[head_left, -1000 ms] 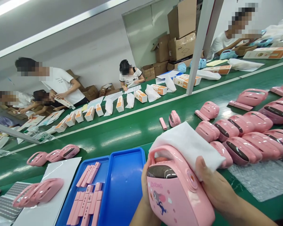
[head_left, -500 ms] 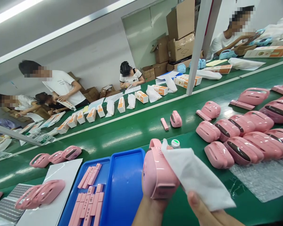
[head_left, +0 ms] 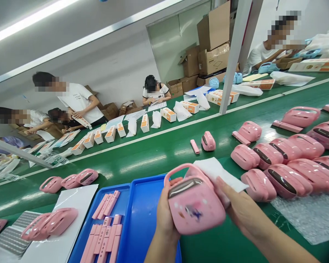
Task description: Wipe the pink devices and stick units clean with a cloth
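— What is the left hand (head_left: pixel 166 212) doing?

— It is gripping a pink handled case (head_left: pixel 196 210) by its left side, the fingers wrapping around the edge near the loop handle.

— And the right hand (head_left: pixel 239 208)?

— It is holding a white cloth (head_left: pixel 218 171) against the case's right side, thumb uppermost. The cloth is showing behind the handle and sticking out to the right.

— So where is the case?

— Both hands are holding it up over the green worktop (head_left: pixel 205 252), tilted, just right of the blue tray (head_left: pixel 144 215). Its dark glossy panel is sitting under the handle, and the cartoon print on its front is looking blurred.

— What is lying to the left?

— Pink bars (head_left: pixel 106 233) are lying in the blue section there; I cannot tell whether that is a separate tray.

— And to the right?

— More pink cases (head_left: pixel 287 180) are standing close together, with clear plastic wrap (head_left: pixel 312 219) lying in front of them. Beyond the hands, a small pink device (head_left: pixel 208 141) is standing beside a loose pink stick (head_left: pixel 194 146).
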Tool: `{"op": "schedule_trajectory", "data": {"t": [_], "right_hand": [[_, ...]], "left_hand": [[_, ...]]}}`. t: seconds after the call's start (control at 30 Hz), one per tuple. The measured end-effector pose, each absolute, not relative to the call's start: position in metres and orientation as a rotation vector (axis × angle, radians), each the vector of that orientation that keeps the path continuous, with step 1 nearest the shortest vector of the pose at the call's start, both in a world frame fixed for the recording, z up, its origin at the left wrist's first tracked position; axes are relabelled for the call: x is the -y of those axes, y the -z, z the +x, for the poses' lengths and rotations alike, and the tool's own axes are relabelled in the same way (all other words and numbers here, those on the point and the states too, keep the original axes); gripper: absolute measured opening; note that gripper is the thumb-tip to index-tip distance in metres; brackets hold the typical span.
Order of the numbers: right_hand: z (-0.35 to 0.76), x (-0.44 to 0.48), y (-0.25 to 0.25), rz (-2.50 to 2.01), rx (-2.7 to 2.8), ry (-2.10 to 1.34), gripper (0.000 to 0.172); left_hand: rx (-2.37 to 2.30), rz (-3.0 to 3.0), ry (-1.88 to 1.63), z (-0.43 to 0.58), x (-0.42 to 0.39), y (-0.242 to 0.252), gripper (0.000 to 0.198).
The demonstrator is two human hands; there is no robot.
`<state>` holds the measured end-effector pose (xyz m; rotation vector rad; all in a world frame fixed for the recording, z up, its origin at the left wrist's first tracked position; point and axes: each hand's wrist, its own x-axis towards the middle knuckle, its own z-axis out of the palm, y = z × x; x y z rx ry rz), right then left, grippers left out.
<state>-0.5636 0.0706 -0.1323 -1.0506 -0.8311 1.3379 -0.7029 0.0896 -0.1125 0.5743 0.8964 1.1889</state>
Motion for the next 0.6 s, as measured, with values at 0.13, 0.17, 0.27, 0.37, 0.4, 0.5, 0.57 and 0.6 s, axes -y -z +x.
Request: {"op": "schedule_trajectory", "data": {"t": [0.13,0.17,0.27,0.37,0.4,0.5,0.57,0.6], "right_hand": [[-0.551,-0.076,0.112,-1.124,1.273,-1.033,0.025],[-0.551,-0.076,0.109,-1.138,1.325,-0.926,0.023],[-0.552,-0.075,0.106,-1.134,1.319,-0.813,0.023],[-0.551,-0.077,0.108,-1.063,1.238,-0.872,0.026],[-0.55,-0.078,0.111,-1.054,1.229,-0.887,0.027],[-0.553,-0.075,0.123,-1.158,1.22,-0.813,0.024],[-0.56,-0.07,0.134,-1.277,1.206,-0.637,0.029],[-0.566,-0.066,0.139,-1.306,1.236,-0.542,0.033]], "left_hand": [[-1.029,1.251,-1.215,-0.713,-0.073,0.11,0.034],[-1.024,1.356,-1.215,-0.714,-0.07,0.11,0.035],[-0.888,1.412,-1.266,-0.715,-0.063,0.116,0.055],[-0.735,1.231,-1.198,-0.715,-0.059,0.125,0.101],[-0.741,1.168,-1.156,-0.714,-0.058,0.128,0.105],[-0.843,1.124,-1.096,-0.712,-0.054,0.128,0.083],[-0.918,1.139,-1.13,-0.708,-0.055,0.125,0.073],[-0.954,1.135,-1.148,-0.707,-0.057,0.122,0.072]]}}
